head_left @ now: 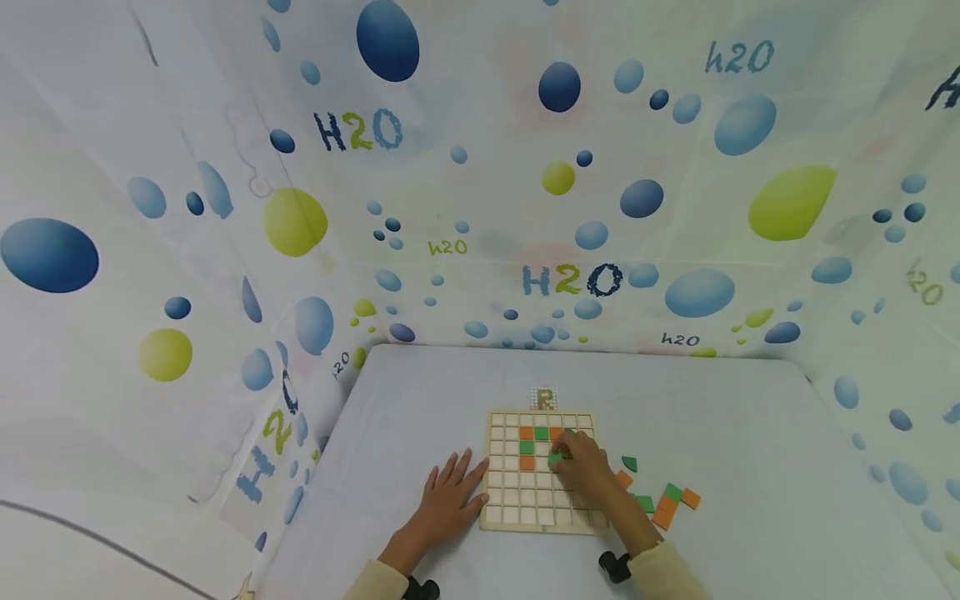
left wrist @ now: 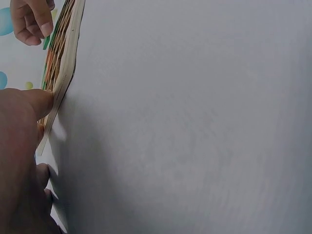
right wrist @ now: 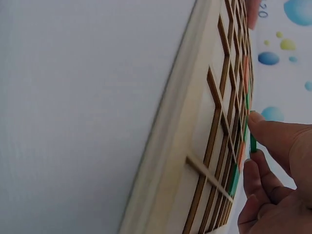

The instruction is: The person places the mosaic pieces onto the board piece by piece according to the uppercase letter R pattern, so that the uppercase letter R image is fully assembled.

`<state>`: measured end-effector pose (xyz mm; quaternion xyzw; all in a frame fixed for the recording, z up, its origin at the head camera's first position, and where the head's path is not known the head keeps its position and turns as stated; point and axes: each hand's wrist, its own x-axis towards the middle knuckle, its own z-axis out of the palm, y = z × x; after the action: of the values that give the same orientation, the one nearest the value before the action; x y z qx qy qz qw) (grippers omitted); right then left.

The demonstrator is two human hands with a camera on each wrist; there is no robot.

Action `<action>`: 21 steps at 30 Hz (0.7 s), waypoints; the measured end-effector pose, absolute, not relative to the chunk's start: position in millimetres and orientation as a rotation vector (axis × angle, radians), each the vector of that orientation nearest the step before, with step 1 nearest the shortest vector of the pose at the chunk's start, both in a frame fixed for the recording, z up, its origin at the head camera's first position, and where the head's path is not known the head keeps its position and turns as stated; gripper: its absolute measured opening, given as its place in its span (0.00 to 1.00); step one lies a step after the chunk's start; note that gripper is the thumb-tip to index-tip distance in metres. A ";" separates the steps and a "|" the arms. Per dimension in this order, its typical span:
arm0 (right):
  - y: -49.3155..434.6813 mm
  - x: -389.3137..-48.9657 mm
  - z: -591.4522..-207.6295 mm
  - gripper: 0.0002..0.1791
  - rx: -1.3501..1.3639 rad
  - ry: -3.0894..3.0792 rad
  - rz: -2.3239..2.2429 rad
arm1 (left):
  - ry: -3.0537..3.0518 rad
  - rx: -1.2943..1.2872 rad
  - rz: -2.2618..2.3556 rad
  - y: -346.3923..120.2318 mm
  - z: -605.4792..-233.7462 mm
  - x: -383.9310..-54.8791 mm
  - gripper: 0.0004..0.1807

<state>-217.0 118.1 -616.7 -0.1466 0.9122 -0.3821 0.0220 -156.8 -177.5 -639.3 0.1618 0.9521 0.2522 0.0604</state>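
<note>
A wooden grid board (head_left: 512, 526) lies on the white table, divided into small square cells. My right hand (head_left: 588, 471) is over its right half and pinches a green tile (right wrist: 253, 141) between thumb and fingertip, close over the cells. Orange tiles (head_left: 527, 462) and green tiles (head_left: 527, 447) sit in several cells, forming a row with a column down from its left end. My left hand (head_left: 446, 500) lies with fingers spread at the board's left edge, thumb and forefinger touching the frame. The right hand hides part of the board's right side.
Right of the board lie loose pieces: a green quarter-round piece (head_left: 629, 463), orange tiles (head_left: 664, 512) and green tiles (head_left: 673, 492). A small pattern card (head_left: 543, 398) lies behind the board's far edge. A printed curtain (head_left: 480, 208) hangs round the table's back and sides.
</note>
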 end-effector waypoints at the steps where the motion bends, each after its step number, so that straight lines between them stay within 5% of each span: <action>1: 116.4 -216.1 -617.8 0.08 -0.481 2.829 -1.174 | 2.880 0.489 0.753 -177.5 -638.9 -157.0 0.34; 21: 106.8 -203.1 -622.7 0.08 -0.712 2.921 -1.108 | 2.883 0.463 0.743 -176.3 -645.7 -160.7 0.34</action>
<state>-203.1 106.8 -622.7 -0.2220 0.9112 -0.3455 -0.0313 -160.7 -176.3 -645.7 0.1534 0.9549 0.2460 0.0644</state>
